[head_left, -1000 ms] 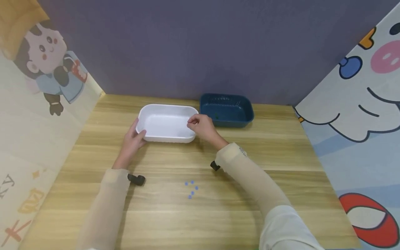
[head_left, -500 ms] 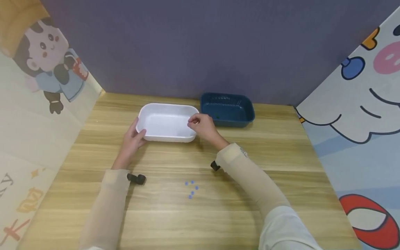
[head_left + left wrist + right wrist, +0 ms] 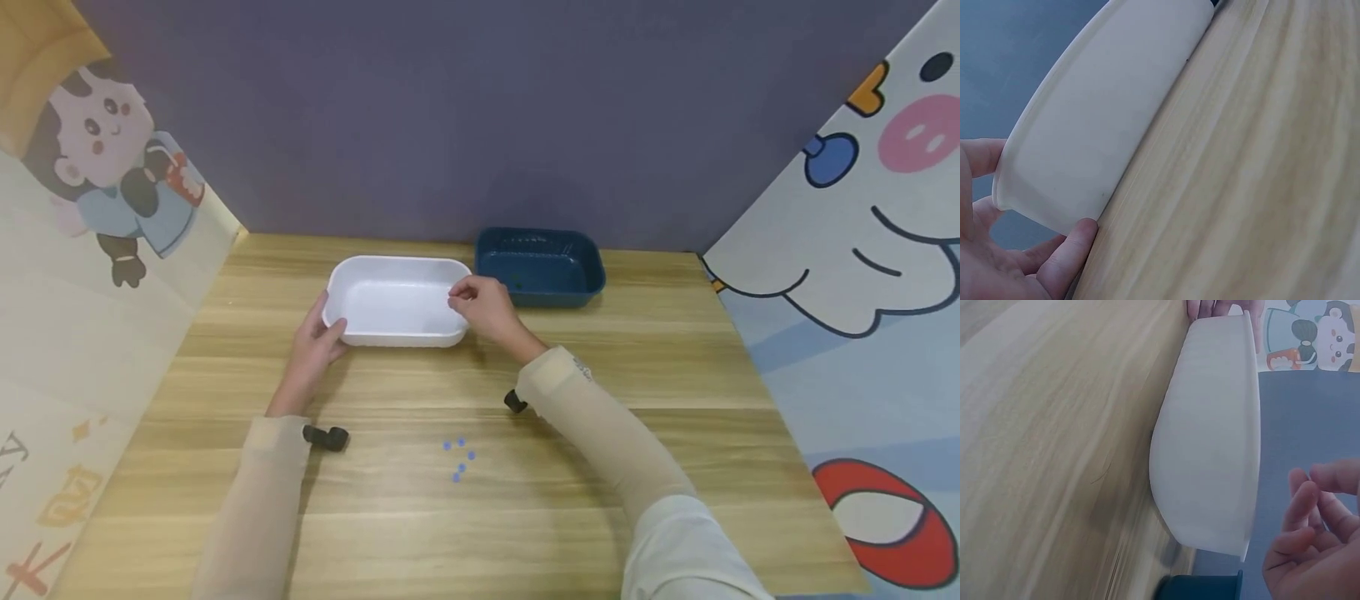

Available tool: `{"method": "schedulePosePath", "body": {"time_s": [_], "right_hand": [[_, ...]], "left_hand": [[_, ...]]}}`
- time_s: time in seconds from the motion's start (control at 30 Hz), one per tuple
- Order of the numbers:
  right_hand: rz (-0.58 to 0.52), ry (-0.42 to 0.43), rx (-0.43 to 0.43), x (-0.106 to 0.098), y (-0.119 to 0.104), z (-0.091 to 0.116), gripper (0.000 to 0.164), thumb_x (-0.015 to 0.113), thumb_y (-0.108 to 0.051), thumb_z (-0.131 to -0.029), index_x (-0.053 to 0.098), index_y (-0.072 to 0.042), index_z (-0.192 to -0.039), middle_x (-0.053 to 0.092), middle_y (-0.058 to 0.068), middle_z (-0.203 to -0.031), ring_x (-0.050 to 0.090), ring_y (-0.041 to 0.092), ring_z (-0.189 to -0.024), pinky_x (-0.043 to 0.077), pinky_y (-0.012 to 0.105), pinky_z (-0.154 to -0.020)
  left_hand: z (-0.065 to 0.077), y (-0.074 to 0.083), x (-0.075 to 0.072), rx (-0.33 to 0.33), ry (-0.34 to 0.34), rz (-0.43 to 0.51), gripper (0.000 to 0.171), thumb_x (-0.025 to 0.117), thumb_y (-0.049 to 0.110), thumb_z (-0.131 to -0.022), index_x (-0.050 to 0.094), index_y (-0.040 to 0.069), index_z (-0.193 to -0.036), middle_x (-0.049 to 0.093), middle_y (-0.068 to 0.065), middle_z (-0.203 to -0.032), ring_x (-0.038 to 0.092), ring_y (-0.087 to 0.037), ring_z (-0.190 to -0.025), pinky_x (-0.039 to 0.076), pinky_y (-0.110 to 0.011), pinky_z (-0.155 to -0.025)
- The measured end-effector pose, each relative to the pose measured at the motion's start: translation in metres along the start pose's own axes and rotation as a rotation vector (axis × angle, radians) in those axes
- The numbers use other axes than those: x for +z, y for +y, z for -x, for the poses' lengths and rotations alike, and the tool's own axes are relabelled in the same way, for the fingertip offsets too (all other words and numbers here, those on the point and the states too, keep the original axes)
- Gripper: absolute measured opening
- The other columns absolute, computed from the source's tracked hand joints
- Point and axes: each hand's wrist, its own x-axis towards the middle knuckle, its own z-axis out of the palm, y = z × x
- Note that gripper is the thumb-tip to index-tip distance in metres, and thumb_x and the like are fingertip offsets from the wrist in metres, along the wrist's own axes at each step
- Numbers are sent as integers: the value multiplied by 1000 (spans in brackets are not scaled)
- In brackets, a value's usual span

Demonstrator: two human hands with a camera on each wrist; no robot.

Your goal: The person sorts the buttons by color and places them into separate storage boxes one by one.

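My left hand point(image 3: 313, 343) holds the left end of a white plastic basin point(image 3: 397, 304), its thumb low at the front corner and its fingers around the side. In the left wrist view, the thumb point(image 3: 1072, 256) presses the basin near its base. My right hand point(image 3: 487, 307) hovers over the basin's right rim with thumb and index fingertips together. In the right wrist view these fingertips point(image 3: 1311, 481) are beside the basin's wall, apart from it. Anything tiny between them cannot be made out. Several small blue bead-like dots point(image 3: 459, 462) lie on the table before the basin.
A dark teal basin point(image 3: 543, 292) stands right of the white one, with a small greenish speck inside. Both stand near the purple-grey back wall point(image 3: 450, 125) on a wood-grain table point(image 3: 390, 533). Cartoon-printed walls flank the table.
The head view has shifted slightly. Both hands, the basins and the blue dots keep their places relative to one another.
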Motion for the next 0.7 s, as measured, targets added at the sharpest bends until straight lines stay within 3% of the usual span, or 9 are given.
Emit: {"method": "schedulePosePath", "body": {"time_s": [0.1, 0.17, 0.27, 0.37, 0.5, 0.6, 0.7], "right_hand": [[15, -31, -14, -2, 2, 5, 8, 70, -12, -93, 74, -7, -97, 70, 4, -90, 62, 20, -84, 52, 32, -71], [60, -103, -43, -5, 1, 12, 9, 68, -11, -94, 74, -6, -98, 70, 3, -89, 62, 19, -82, 52, 31, -70], [179, -285, -115, -7, -2, 29, 12, 64, -7, -93, 74, -4, -100, 70, 1, -89, 62, 16, -80, 53, 29, -71], [364, -490, -211, -5, -7, 50, 12, 65, -7, -94, 74, -8, -102, 70, -1, -91, 62, 14, -82, 53, 30, -76], [576, -680, -338, 4, -8, 75, 11, 66, -10, -93, 73, -15, -99, 66, -5, -92, 58, 11, -82, 51, 29, -74], [637, -759, -411, 12, -6, 88, 12, 66, -6, -92, 70, -17, -89, 60, -5, -86, 54, 11, -76, 47, 25, -66], [700, -772, -493, 19, -1, 96, 15, 67, -9, -94, 67, -19, -82, 54, -4, -83, 49, 12, -74, 43, 23, -61]], "left_hand": [[2, 2, 0, -7, 1, -4, 71, 52, 21, -106, 10, 28, -163, 12, -18, -166, 34, -43, -143, 44, -49, -105], [2, 2, 0, -4, -1, -12, 71, 52, 23, -106, 10, 29, -163, 13, -17, -166, 34, -43, -143, 44, -48, -105], [-3, -6, -1, 9, 4, -22, 70, 54, 29, -106, 13, 34, -162, 14, -14, -167, 35, -40, -144, 46, -45, -104], [-6, -8, 0, 14, 7, -16, 70, 55, 30, -105, 14, 35, -162, 15, -13, -167, 36, -40, -143, 46, -45, -104], [-9, -9, 1, 7, 10, -5, 70, 55, 28, -105, 14, 33, -162, 15, -14, -167, 37, -41, -142, 46, -46, -105], [-12, -10, 1, -3, 12, 8, 70, 54, 26, -105, 14, 33, -162, 14, -13, -167, 36, -41, -143, 45, -48, -105], [-14, -11, 2, -16, 18, 15, 71, 55, 26, -105, 14, 34, -162, 13, -13, -167, 37, -41, -142, 45, -48, -105]]}}
